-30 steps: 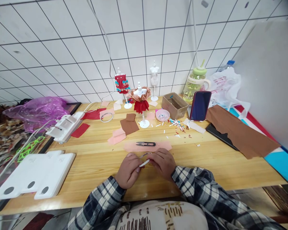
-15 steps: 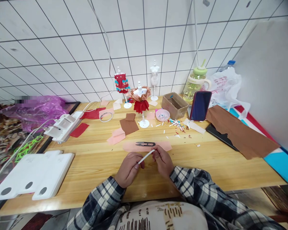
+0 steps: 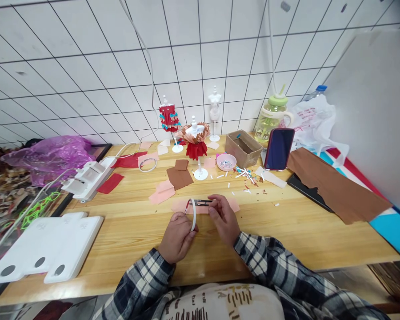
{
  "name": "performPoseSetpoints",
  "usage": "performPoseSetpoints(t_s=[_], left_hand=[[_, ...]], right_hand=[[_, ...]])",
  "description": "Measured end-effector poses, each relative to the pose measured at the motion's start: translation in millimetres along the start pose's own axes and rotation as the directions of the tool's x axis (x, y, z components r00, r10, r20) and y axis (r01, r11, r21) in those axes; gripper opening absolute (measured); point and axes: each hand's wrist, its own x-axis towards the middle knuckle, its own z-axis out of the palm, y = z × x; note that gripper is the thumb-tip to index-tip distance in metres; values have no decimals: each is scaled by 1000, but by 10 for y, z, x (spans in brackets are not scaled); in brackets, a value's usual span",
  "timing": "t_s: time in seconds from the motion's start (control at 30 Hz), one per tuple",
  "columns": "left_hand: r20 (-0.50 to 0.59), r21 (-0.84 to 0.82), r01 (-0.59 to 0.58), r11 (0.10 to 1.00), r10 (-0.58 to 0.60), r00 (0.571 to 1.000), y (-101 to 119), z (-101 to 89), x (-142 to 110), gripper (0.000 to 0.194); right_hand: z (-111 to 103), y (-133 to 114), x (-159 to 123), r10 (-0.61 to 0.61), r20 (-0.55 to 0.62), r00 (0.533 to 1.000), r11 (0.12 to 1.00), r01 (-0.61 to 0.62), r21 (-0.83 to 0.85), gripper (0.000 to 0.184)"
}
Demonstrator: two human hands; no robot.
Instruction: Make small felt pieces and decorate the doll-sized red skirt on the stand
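A narrow white ring, which looks like a roll of tape [image 3: 194,214], stands edge-on in my left hand [image 3: 176,238], its fingers closed round the lower part. A bit of red shows at the ring's upper left. My right hand [image 3: 225,218] has thumb and fingers at the handle end of black thread snips [image 3: 202,202]. Whether the snips are lifted off the table I cannot tell. Beneath them lies a pink fabric strip [image 3: 234,205]. Beyond the hands, a small white dress form [image 3: 197,151] wears a red skirt and a pleated brown-pink top.
Farther back are a red-dressed form [image 3: 169,118], a bare form [image 3: 214,109], a pink dish [image 3: 226,162] and a cardboard box [image 3: 243,149]. Scraps lie around them. A phone [image 3: 279,149] and brown fabric [image 3: 336,186] are right; a power strip [image 3: 93,180] and white board [image 3: 50,244] left.
My right hand has let go of the white ring and moved to the snips' handle. My left hand keeps the ring, now turned more upright.
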Motion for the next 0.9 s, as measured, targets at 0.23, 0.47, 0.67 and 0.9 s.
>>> performPoseSetpoints(t_s=[0.23,0.47,0.67,0.9], left_hand=[[90,250,-83,965,63,994,-10,48,14,16],[87,334,-96,938,71,994,19,51,50,16],[124,362,-99,927,58,991,5,71,64,19],[144,370,-63,927,10,989,-18,82,56,17]], right_hand=[[-19,-14,-88,-288,140,947,902,317,-292,33],[-35,-13,-45,-251,163,954,895,293,-336,19],[-56,1,-17,-216,189,958,922,264,-282,14],[-47,66,-55,-192,81,978,924,207,-321,25]])
